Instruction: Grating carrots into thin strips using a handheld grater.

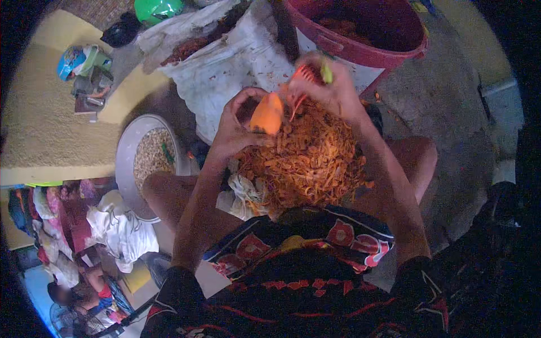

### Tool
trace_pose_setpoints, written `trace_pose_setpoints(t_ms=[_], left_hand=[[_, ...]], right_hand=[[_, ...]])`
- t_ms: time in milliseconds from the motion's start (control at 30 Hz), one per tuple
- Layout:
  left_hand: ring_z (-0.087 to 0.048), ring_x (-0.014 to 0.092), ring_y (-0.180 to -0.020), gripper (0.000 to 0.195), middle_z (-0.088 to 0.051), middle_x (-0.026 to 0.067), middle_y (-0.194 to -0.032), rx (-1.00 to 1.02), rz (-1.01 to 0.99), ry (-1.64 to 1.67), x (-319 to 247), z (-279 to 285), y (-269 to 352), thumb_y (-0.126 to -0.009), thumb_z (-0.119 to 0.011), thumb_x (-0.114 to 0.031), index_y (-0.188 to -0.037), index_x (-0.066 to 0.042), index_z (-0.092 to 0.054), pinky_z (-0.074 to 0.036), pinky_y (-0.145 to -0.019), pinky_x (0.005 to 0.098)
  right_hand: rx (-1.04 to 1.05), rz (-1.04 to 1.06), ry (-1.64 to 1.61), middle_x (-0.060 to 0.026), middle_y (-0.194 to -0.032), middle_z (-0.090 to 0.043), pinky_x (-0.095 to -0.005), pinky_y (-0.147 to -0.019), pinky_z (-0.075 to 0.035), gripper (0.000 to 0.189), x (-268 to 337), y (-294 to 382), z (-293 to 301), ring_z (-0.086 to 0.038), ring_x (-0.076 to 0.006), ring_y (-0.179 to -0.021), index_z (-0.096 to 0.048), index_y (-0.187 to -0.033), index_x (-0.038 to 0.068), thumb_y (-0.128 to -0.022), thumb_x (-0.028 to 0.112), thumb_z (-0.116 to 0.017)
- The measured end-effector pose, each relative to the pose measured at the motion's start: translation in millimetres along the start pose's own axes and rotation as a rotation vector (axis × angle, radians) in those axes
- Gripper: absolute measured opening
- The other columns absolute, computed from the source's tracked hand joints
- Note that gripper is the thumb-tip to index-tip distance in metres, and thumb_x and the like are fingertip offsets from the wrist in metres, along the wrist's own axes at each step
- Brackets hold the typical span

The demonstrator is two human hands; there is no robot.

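Observation:
A large heap of orange vegetable-like peelings or shreds [312, 156] lies before me between my bent legs. Above its left part, my left hand [245, 120] holds an orange piece [267, 114], its bright cut face showing; I cannot tell exactly what it is. Close on its right, my right hand [323, 86] is closed around a tool with red prongs or slots [305, 76] and a yellow-green part; blur hides its exact kind. Red strands hang from below the right hand over the heap.
A maroon tub [376, 53] with orange matter inside stands at the back right. White woven sacks [236, 63] lie behind the heap. On the left, a pale basin [127, 169] holds many small light pieces. A plastic bag [247, 192] touches the heap. Another person [84, 287] is at lower left.

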State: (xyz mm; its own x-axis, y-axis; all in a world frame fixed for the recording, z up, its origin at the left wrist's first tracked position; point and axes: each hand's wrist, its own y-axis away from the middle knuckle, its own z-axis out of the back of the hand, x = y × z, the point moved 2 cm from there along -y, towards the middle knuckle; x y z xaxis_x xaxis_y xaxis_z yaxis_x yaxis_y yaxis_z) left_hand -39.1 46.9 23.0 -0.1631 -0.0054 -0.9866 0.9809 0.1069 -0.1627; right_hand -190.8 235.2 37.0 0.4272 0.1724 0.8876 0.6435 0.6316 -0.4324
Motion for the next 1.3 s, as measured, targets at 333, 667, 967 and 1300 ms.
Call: trace_pose_setpoints(t_ms=[333, 667, 967, 1300], left_hand=[[-0.059, 0.014, -0.108, 0.089, -0.062, 0.0017, -0.115, 0.023, -0.005, 0.093, -3, -2, 2, -0.046, -0.103, -0.023, -0.12, -0.004, -0.058, -0.047, -0.101, 0.0316], [-0.06, 0.013, -0.108, 0.09, -0.062, 0.0029, -0.116, 0.06, -0.011, 0.15, 1, -10, 0, -0.047, -0.103, -0.026, -0.121, -0.004, -0.056, -0.048, -0.098, 0.0316], [-0.062, 0.014, -0.108, 0.09, -0.064, 0.0031, -0.115, 0.081, -0.069, 0.101, 8, -7, 1, -0.05, -0.102, -0.029, -0.123, -0.004, -0.057, -0.048, -0.098, 0.0314], [-0.062, 0.014, -0.107, 0.089, -0.064, 0.0025, -0.116, 0.012, -0.05, 0.078, 7, -2, 3, -0.051, -0.102, -0.025, -0.124, -0.003, -0.057, -0.048, -0.098, 0.0309]], right_hand=[[-0.083, -0.126, -0.159, -0.0051, -0.078, -0.07, -0.0295, -0.066, -0.053, 0.022, 9, -8, 8, -0.066, -0.0096, -0.073, -0.066, -0.09, 0.002, -0.092, 0.021, -0.077], [-0.046, -0.095, -0.054, -0.0035, -0.089, -0.071, -0.0269, -0.073, -0.053, 0.026, -4, -7, 17, -0.065, -0.0097, -0.082, -0.064, -0.104, 0.0, -0.09, 0.018, -0.078], [0.074, -0.032, 0.168, -0.0059, -0.085, -0.073, -0.0297, -0.069, -0.054, 0.025, 1, -6, 20, -0.068, -0.0112, -0.077, -0.064, -0.09, 0.002, -0.09, 0.022, -0.078], [0.126, 0.008, 0.155, -0.0043, -0.082, -0.071, -0.0292, -0.07, -0.051, 0.028, 2, -2, -6, -0.061, -0.0075, -0.077, -0.067, -0.095, 0.003, -0.089, 0.026, -0.08]])
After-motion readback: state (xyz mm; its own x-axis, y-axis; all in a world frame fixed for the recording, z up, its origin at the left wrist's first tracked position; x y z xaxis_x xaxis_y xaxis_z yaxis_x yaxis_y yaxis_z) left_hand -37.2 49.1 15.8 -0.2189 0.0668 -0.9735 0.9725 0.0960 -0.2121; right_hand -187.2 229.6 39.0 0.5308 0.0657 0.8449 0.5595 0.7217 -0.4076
